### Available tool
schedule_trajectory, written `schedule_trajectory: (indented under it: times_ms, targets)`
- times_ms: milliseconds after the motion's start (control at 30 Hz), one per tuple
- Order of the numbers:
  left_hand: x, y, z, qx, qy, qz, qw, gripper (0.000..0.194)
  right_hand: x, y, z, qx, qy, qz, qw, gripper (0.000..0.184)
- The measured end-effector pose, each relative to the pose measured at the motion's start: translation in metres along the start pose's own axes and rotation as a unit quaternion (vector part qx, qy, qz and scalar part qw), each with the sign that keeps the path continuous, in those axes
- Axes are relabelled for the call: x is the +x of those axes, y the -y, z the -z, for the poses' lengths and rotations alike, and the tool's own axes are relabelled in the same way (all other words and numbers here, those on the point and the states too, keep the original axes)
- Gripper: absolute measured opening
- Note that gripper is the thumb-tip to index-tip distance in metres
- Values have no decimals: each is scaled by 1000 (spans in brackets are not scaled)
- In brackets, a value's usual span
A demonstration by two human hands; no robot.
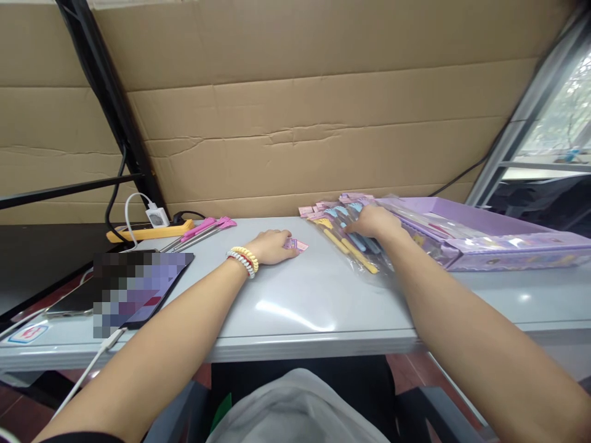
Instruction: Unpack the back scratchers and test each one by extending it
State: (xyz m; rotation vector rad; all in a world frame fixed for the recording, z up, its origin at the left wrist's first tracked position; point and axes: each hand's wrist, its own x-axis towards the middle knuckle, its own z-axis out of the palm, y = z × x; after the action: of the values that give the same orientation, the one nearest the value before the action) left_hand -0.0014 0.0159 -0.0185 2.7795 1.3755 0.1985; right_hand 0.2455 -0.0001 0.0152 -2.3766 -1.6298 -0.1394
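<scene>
At the far left of the grey table (300, 295) a tablet (138, 289) lies flat with its screen up, a phone (74, 301) tucked just beside it and a white cable (87, 369) trailing off the table's front edge. Behind them a yellow power strip (152, 232) sits against the cardboard wall (295, 123), with a white charger (157, 216) plugged into it. Just to the right of the strip lie a few pens with pink caps (207, 229), side by side and pointing toward the wall.

Next comes my left hand (272, 246), palm down on the table, a beaded bracelet (244, 259) around the wrist. The fingers are loosely curled rather than closed, and their tips rest on a small pink packet (295, 245) that lies flat on the table; I press on it more than grip it.

Further right, my right hand (376, 223) rests on top of a heap of pens in clear bags (341, 237), yellow and blue barrels with pink labels at their far ends. The fingers are bent down over the heap, though I cannot tell whether they have closed around any one bag.

Just beside that hand, to the right, a long purple box (508, 246) lies open on the table, with more packets inside near the wrist. Beyond it, at the far right, a window (563, 117) shows daylight.
</scene>
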Motion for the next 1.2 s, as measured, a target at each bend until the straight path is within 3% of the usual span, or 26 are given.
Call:
schedule_trajectory:
  times_ms: [100,300,567,733,933,1200]
  targets:
    - [-1,-8,1,3,5,6,1000,58,-3,4,0,-11,36,-19,999,53]
    - [-6,-11,2,-13,28,-29,999,62,-4,6,-3,-17,25,4,1000,37]
    - [-10,-15,6,-35,47,-45,997,66,-8,11,1,-22,41,42,998,30]
    - [-11,-14,9,-50,59,-36,996,69,-9,13,-3,-30,26,48,998,38]
    - [-12,-13,10,-62,73,-35,995,68,-8,12,-5,-42,20,59,997,31]
    - [-12,-15,11,-64,61,-46,995,66,-21,29,6,23,-47,126,991,30]
